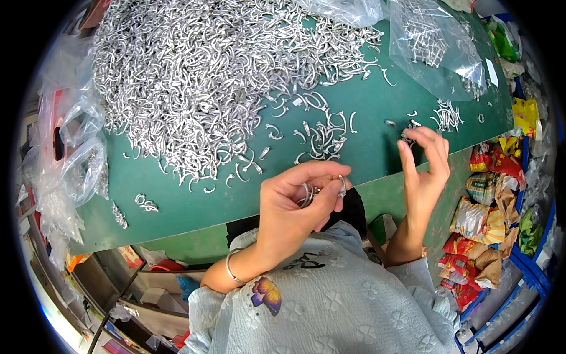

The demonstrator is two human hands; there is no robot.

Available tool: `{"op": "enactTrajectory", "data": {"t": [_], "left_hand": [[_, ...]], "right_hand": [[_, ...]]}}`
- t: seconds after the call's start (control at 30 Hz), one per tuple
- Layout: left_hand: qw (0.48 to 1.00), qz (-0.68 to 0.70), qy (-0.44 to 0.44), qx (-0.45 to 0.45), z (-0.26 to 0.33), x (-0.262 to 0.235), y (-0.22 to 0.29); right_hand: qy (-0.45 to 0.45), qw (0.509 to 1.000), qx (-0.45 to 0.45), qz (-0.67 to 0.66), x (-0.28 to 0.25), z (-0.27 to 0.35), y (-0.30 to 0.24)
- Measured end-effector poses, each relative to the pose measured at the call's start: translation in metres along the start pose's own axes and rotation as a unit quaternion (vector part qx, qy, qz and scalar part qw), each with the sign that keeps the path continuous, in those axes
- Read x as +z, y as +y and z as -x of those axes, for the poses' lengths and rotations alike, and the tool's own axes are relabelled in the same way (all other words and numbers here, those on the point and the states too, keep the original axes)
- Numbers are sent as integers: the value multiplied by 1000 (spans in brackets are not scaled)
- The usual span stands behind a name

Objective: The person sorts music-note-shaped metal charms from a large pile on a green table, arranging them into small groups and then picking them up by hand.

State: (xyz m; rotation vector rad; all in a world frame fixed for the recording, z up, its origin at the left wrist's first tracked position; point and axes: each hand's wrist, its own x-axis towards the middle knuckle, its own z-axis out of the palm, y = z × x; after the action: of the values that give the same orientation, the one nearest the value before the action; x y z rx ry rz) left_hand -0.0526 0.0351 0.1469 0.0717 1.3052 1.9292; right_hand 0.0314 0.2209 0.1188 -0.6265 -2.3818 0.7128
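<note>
We list one silvery piece (pixel 342 186), pinched in our left hand (pixel 287 206) near the green table (pixel 183 212), long axis up-and-down in view; right hand (pixel 425 170) half-curled, grip unclear; heaped curved pieces (pixel 194 76); blue shelving (pixel 532 266).

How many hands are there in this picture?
2. The left hand is in the middle, pinching a small metal piece; the right hand is to its right, by the near edge of the green table. No others show.

Left hand (pixel 284 207) curled (right hand (pixel 427 171) looser)
</note>
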Motion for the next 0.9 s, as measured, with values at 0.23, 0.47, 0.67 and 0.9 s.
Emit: {"op": "enactTrajectory", "data": {"t": [0.23,0.47,0.67,0.9], "left_hand": [[1000,-16,13,-6,1,2,0],[1000,7,14,-17,5,-1,3],[999,35,11,-23,8,-2,3],[999,47,9,-7,12,-2,6]], "right_hand": [[-113,961,-137,-213,2,7,-52],[-100,960,-152,-215,8,8,-52],[-119,951,-153,-243,8,8,-57],[-108,944,-119,-290,10,12,-61]]}}
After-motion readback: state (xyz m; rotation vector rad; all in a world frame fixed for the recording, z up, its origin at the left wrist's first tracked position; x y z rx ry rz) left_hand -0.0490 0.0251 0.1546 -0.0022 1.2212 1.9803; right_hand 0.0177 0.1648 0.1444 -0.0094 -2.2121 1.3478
